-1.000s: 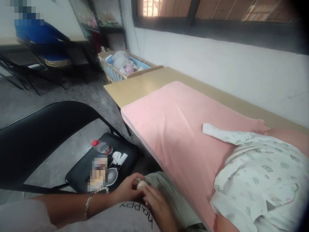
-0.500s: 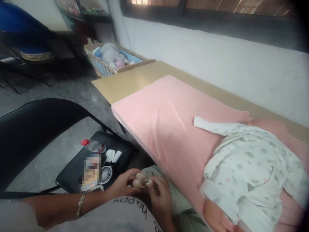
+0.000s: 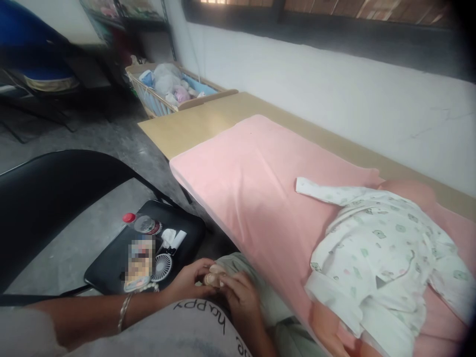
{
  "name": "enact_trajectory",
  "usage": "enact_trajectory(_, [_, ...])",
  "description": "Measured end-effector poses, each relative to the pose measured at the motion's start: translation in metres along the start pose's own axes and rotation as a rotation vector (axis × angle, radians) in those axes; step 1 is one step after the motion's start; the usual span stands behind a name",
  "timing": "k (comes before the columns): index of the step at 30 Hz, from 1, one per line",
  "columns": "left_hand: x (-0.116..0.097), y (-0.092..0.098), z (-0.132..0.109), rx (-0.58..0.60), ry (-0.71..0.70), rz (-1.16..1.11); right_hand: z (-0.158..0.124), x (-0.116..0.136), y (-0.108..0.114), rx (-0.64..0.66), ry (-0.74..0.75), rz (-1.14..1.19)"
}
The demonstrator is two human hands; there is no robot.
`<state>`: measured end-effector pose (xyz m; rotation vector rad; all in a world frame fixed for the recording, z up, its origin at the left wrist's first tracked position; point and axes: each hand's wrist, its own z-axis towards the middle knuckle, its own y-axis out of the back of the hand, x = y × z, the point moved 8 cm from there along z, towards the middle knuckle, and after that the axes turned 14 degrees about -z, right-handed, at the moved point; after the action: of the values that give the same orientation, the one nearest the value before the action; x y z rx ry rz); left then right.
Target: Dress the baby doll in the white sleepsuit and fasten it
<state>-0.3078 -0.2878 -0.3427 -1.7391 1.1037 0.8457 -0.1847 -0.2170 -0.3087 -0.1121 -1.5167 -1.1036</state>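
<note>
My left hand (image 3: 193, 277) is low in the middle of the view, over my lap, its fingers curled around a small beige thing (image 3: 214, 275) with rounded ends. What that thing is I cannot make out. My right hand (image 3: 240, 292) meets it from the other side, thumb and fingers bent against it. To the right, a baby-sized figure lies on the pink padded mat (image 3: 238, 183), dressed in a white printed gown (image 3: 383, 238) with one sleeve stretched out leftward. A bare limb (image 3: 327, 325) shows below the gown; whether doll or baby is unclear.
A black folding chair (image 3: 111, 263) at the left bears a red-capped bottle (image 3: 145, 224), a small white fan (image 3: 162, 267), white items and a blurred-out object. Behind the wooden table (image 3: 193, 124) stands a crib (image 3: 156, 106) with soft things. A wall runs along the right.
The right fingers have closed in over the beige thing, covering more of it. A small white bit between the hands no longer shows. The whole view has shifted slightly.
</note>
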Motion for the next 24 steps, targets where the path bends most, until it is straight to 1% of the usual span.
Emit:
enact_trajectory(4, [-0.002,-0.003,-0.001,0.015,-0.011,-0.015,0.001,0.001,-0.001,0.051,-0.016,-0.002])
enact_trajectory(10, [-0.001,-0.002,-0.001,-0.001,-0.004,-0.019,0.004,0.01,-0.004,0.107,0.027,0.02])
enact_trajectory(15, [0.001,-0.002,-0.001,0.029,-0.022,-0.038,0.001,0.005,-0.005,0.084,-0.003,0.026])
enact_trajectory(19, [-0.001,-0.001,-0.001,0.007,-0.024,-0.026,-0.002,-0.001,-0.005,0.06,-0.034,0.003])
enact_trajectory(24, [-0.002,-0.003,-0.001,-0.015,-0.003,-0.012,-0.005,-0.001,-0.004,0.022,-0.003,-0.034])
